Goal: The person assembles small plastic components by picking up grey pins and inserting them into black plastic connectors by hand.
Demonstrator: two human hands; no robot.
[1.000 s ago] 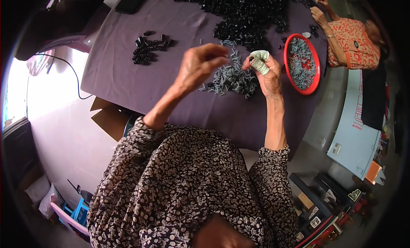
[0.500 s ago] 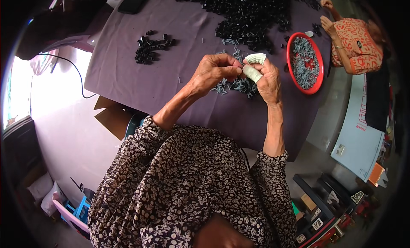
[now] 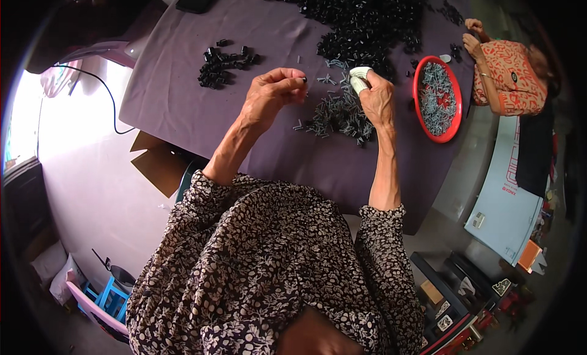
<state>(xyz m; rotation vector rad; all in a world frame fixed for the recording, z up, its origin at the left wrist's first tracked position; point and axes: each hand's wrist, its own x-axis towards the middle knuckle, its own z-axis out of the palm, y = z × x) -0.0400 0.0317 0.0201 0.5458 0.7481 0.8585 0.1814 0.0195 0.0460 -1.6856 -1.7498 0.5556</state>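
My left hand point(image 3: 270, 97) is pinched above the purple cloth, with a small black piece point(image 3: 304, 79) showing at its thumb and fingertip. My right hand point(image 3: 375, 98), with white covers on thumb and forefinger, has its fingertips together at the near edge of the big heap of black pieces point(image 3: 361, 25). Whatever may be between those fingertips is hidden. Between my hands, slightly nearer to me, lies a loose pile of small grey pins point(image 3: 336, 113). A smaller group of black pieces point(image 3: 221, 65) lies to the left of my left hand.
A red dish point(image 3: 417, 104) of grey pins stands to the right on the cloth-covered table point(image 3: 275, 156). A dark flat object point(image 3: 194, 0) lies at the far left. Another person in an orange patterned top point(image 3: 507, 74) is at the right edge. An open cardboard box point(image 3: 160, 172) sits below the left edge.
My hands were together over the grey pins and have parted. The left moved left with the small black piece; the right shifted slightly up to the black heap's edge.
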